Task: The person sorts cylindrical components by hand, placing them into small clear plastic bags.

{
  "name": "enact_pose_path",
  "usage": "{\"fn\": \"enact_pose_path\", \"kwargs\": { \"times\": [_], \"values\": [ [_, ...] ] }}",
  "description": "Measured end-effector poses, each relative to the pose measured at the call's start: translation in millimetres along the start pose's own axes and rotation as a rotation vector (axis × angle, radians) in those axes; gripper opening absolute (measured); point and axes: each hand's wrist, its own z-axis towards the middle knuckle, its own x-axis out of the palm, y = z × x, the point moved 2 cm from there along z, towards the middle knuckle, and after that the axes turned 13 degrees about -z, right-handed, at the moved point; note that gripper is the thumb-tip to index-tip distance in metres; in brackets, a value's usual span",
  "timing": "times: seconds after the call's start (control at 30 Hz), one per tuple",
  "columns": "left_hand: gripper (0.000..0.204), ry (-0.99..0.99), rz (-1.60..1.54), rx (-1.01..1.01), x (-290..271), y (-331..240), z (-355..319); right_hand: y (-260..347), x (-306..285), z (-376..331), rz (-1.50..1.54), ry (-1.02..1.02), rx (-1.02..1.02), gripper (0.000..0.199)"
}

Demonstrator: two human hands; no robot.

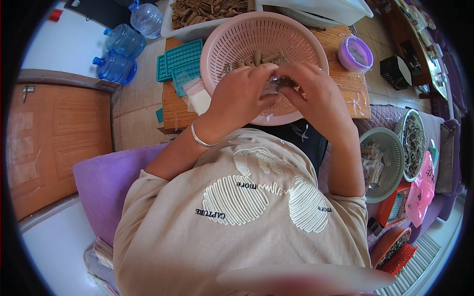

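Both my hands are together over the near side of a large pink plastic colander (pixel 217 52). Between my fingertips is a small clear plastic packet (pixel 270 88), partly hidden by the fingers. My left hand (pixel 240 91), with a silver bangle on its wrist, pinches the packet from the left. Curled toward it from the right, my right hand (pixel 316 91) grips the other side with thumb and fingers. Inside the colander, beyond my hands, lie brown stick-like pieces (pixel 257 58) and some dry, wispy material. What the packet holds is hard to make out.
Beneath the colander is a wooden table (pixel 175 108) with teal moulded trays (pixel 183 55) and a pile of flat plastic bags (pixel 199 100). Behind stands a white bin of brown pieces (pixel 212 12). A purple bowl (pixel 355 53) is at right; a grey-green basket of packets (pixel 395 170) sits on the sofa.
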Motion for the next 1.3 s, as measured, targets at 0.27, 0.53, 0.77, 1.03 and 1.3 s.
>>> {"fn": "enact_pose_path", "kwargs": {
  "times": [0.27,0.53,0.77,1.03,1.3],
  "values": [
    [0.05,-0.103,-0.513,-0.164,-0.9,3.2,-6.8,-6.3,11.7,-7.9,0.244,-0.291,0.063,0.024],
    [0.053,-0.075,-0.854,-0.292,4.9,10.7,-6.3,-2.5,10.5,-10.7,0.311,-0.228,0.152,0.026],
    [0.052,-0.036,-0.826,-0.269,8.9,9.2,-3.3,0.3,14.3,-10.6,0.373,-0.266,0.274,0.024],
    [0.045,0.006,-0.952,-0.335,3.0,7.0,-0.5,-4.1,14.8,-9.2,0.243,-0.324,0.141,0.025],
    [0.047,-0.084,-1.053,-0.217,8.6,14.4,0.1,-8.5,23.3,-8.1,0.354,-0.339,0.245,0.021]
  ]
}}
